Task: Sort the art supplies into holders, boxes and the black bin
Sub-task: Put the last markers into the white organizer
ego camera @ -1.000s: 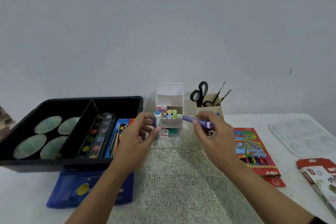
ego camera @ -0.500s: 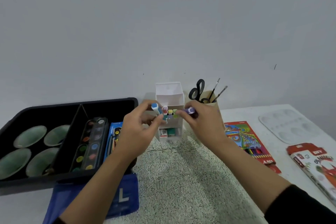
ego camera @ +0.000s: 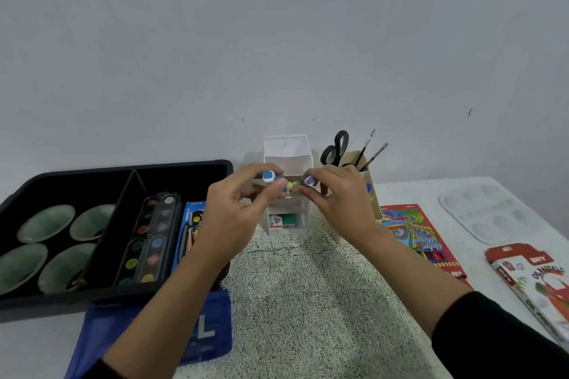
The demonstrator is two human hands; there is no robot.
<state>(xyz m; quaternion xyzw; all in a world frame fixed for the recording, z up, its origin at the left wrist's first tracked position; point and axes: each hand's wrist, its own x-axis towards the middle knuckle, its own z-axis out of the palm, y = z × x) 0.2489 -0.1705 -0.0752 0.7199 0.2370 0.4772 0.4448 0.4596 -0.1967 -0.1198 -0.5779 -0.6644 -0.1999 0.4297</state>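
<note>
Marker holder of white plastic [ego camera: 288, 148] stands just behind both hands: the left hand [ego camera: 234, 209] pinches a blue-capped marker [ego camera: 268, 176], the right hand [ego camera: 341, 203] a purple-capped marker [ego camera: 309, 180], their lower ends seemingly at the slots, though fingers hide them. Black plastic bin [ego camera: 61, 181] sits left.

Bin [ego camera: 129, 167] sat left on table [ego camera: 409, 191]; bowls [ego camera: 46, 222] in its left compartment, paint set [ego camera: 151, 237] and pencil pack [ego camera: 191, 224] in its right. Pouch [ego camera: 203, 329] stuck out from under bin's near edge. Mat [ego camera: 308, 286] lay centre, drawer organizer [ego camera: 286, 148] at its far end. Holder cup [ego camera: 374, 206] stood just right of organizer, scissors [ego camera: 335, 146] and brushes [ego camera: 368, 144] in it. Right of mat: pencil box [ego camera: 412, 234], then mixing tray [ego camera: 492, 212] far and pastel box [ego camera: 535, 280] near. Left hand [ego camera: 234, 212] pinched marker [ego camera: 268, 176] and right hand [ego camera: 341, 203] pinched second marker [ego camera: 309, 180] before organizer.
</note>
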